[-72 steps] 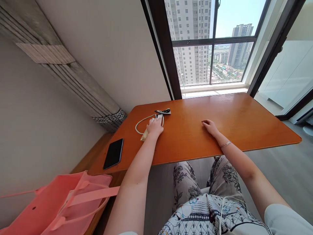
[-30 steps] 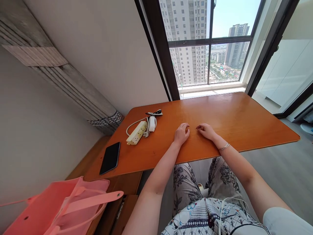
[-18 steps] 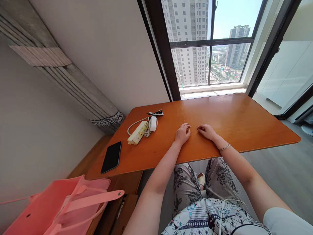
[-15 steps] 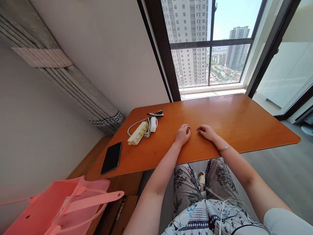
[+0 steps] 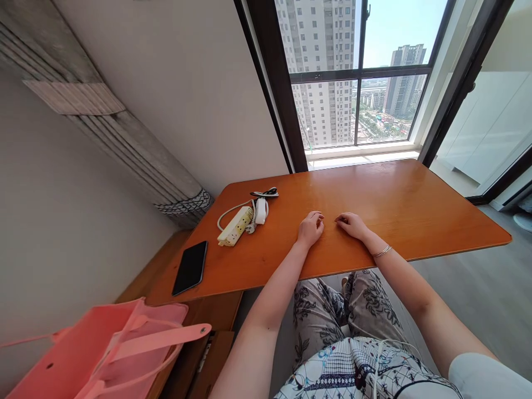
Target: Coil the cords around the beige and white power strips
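Note:
My left hand (image 5: 311,228) rests on the brown wooden table (image 5: 374,188) near its front edge, fingers loosely bent with a gap at the thumb, holding nothing. Just to its right lies my right hand (image 5: 350,225), also resting on the tabletop, loosely open and without anything in it. The two hands face each other and do not touch. Left of them sits a cream power strip (image 5: 235,226) with its cable. Beside the strip is a white adapter (image 5: 261,211), and behind that a bundled black and white cord (image 5: 266,193). A dark-screened tablet (image 5: 190,268) lies near the table's left end.
A pink bag (image 5: 120,349) with straps stands at lower left, on a wooden surface (image 5: 220,310) below tabletop height. A gathered grey curtain (image 5: 137,149) hangs along the left wall. Beyond the table's far side is a dark-framed window (image 5: 359,72).
Both hands stay in place on the table. My legs have shifted a little under its edge, and a shoe there now shows less.

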The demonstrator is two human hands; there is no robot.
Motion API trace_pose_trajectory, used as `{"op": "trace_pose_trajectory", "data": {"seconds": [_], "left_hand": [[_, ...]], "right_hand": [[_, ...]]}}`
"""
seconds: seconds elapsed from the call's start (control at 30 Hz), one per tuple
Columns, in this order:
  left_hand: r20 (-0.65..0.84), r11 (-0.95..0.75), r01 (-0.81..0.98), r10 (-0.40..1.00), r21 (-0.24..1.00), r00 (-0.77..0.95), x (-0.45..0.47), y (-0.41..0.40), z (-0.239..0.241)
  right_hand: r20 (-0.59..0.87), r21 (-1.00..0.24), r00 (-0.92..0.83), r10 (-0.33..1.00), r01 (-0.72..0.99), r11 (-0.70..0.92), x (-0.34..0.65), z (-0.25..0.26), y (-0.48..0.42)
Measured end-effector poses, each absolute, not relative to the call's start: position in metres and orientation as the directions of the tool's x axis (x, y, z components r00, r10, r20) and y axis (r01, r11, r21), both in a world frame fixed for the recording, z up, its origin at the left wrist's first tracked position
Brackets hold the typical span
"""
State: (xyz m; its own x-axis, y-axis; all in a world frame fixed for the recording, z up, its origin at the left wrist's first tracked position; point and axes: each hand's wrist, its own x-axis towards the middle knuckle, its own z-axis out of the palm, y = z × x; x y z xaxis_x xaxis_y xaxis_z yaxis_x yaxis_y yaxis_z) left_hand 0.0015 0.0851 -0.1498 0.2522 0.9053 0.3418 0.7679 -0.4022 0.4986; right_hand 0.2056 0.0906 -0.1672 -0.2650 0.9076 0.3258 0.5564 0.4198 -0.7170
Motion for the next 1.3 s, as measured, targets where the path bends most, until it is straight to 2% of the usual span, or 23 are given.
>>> {"op": "trace_pose_trajectory", "data": {"seconds": [0.57, 1.3], "left_hand": [[0.435, -0.471, 0.729, 0.862, 0.497, 0.261, -0.002, 0.094, -0.165], [0.396, -0.519, 0.680, 0.850, 0.517, 0.347, -0.006, 0.089, -0.165]], "right_hand": [[0.349, -0.628, -0.305, 0.886, 0.626, 0.463, 0.205, -0.166, 0.090], [0.341, -0.504, -0.399, 0.851, 0.687, 0.524, 0.204, -0.166, 0.083]]}}
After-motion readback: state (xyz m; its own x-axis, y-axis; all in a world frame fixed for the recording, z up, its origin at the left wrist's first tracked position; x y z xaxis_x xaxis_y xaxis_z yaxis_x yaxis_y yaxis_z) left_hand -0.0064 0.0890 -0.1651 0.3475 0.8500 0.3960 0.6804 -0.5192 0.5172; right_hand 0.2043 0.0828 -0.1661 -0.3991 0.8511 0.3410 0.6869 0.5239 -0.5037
